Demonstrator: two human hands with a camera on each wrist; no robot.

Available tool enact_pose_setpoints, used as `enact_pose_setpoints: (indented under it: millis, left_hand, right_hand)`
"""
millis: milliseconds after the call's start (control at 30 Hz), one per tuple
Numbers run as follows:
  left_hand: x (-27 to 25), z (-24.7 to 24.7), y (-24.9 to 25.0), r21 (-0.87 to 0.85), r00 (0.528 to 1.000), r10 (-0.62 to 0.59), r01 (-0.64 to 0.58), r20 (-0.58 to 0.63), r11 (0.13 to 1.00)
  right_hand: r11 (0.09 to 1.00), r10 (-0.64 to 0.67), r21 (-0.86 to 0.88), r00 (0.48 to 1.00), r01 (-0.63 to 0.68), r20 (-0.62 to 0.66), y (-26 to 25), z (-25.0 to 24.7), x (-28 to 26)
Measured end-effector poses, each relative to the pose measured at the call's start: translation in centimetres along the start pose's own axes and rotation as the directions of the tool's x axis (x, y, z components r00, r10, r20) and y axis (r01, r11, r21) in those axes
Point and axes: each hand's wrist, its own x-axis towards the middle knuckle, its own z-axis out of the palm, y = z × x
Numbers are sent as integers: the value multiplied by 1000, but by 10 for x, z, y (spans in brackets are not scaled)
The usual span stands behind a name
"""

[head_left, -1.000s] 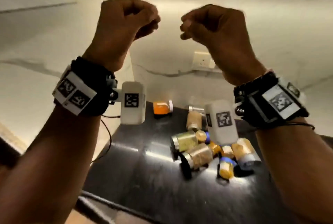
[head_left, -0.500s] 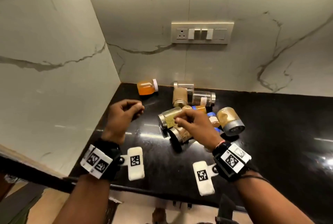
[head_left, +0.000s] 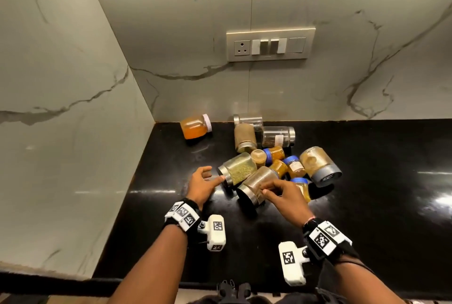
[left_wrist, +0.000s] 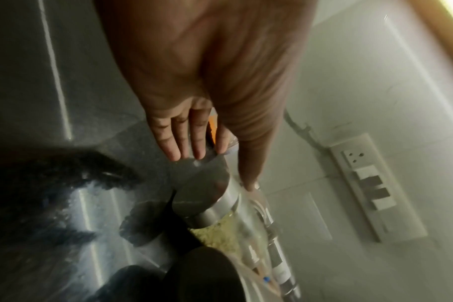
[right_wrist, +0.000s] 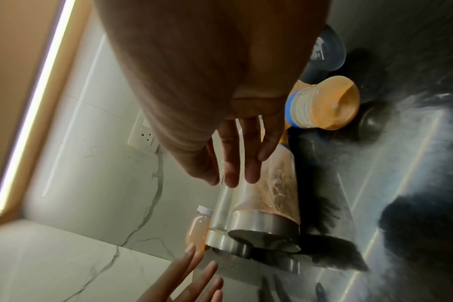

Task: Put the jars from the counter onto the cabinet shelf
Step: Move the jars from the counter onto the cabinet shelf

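Several spice jars lie on their sides in a heap on the black counter [head_left: 171, 230]. My left hand [head_left: 212, 174] reaches with straight fingers to the steel lid of a jar of green spice [head_left: 241, 169]; in the left wrist view the left hand [left_wrist: 212, 163] has its thumb on the rim of that jar [left_wrist: 220, 235]. My right hand [head_left: 271, 187] lies over a jar of brown spice [head_left: 259, 180], fingertips touching its glass. In the right wrist view the fingers of the right hand [right_wrist: 230, 179] are spread on the brown jar [right_wrist: 272, 183], not wrapped round it. No cabinet shelf is in view.
An orange jar with a white lid [head_left: 195, 127] lies apart near the corner. Small blue-lidded jars [head_left: 294, 165], a big grey-lidded jar [head_left: 319, 165] and steel-lidded jars [head_left: 277, 136] crowd the heap. Marble walls close the left and back; a switch plate [head_left: 270, 44] sits above.
Both hands came down from raised fists to the heap of jars and their fingers uncurled. The view tilted down from the overhead area to the counter.
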Motion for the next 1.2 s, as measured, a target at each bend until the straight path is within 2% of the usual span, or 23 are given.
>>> enact_pose_setpoints:
  millis: [133, 200, 333, 433, 533, 667, 733, 833, 900, 933, 1000, 1033, 1100, 1200]
  left_hand:
    - [24, 12, -6, 68, 991, -34, 25, 126, 997]
    - [34, 18, -15, 76, 988, -36, 25, 150, 997]
    - [37, 17, -16, 63, 990, 20, -29, 139, 998]
    - [35, 12, -9, 38, 990, 103, -107, 100, 993]
    - [26, 4, 9, 116, 969, 239, -245, 62, 963]
    - [19, -8, 35, 76, 924, 356, -368, 136, 927]
    - [19, -13, 44, 40, 903, 390, -403, 181, 914]
    - [28, -18, 50, 40, 892, 394, -412, 220, 910]
    - [41, -22, 55, 1, 893, 343, -359, 290, 933]
    - [48, -24, 58, -37, 900, 305, -310, 310, 950]
    - [73, -29, 70, -50, 936, 238, -234, 260, 971]
    - [89, -32, 76, -3, 955, 229, -232, 190, 973]
    - [124, -40, 86, 157, 963, 260, -267, 63, 951]
    - [176, -49, 97, 489, 951, 308, -262, -14, 832]
  right_hand:
    - [1000, 24, 0, 1000, -24, -10, 1, 1, 3]
    - [1000, 26, -16, 1000, -27, -15, -1, 0, 5]
    - [997, 16, -69, 999, -19, -37, -7, 1, 15]
    - [977, -80, -197, 997, 78, -3, -17, 5, 30]
    - [869, -227, -428, 968, 250, 103, -33, 15, 53]
    - [663, -226, -665, 938, 345, 261, -51, 35, 86]
    - [644, -238, -678, 935, 354, 262, -55, 41, 96]
    - [681, -311, -631, 927, 371, 209, -57, 43, 101]
    - [732, -333, -577, 929, 361, 160, -59, 43, 103]
    - [756, -342, -550, 931, 354, 129, -57, 43, 102]
    - [793, -354, -505, 932, 340, 72, -55, 42, 101]
    - [814, -351, -478, 935, 330, 47, -53, 41, 99]
    - [875, -310, -390, 951, 285, -1, -52, 40, 95]
    - [949, -221, -241, 973, 201, -62, -55, 39, 86]
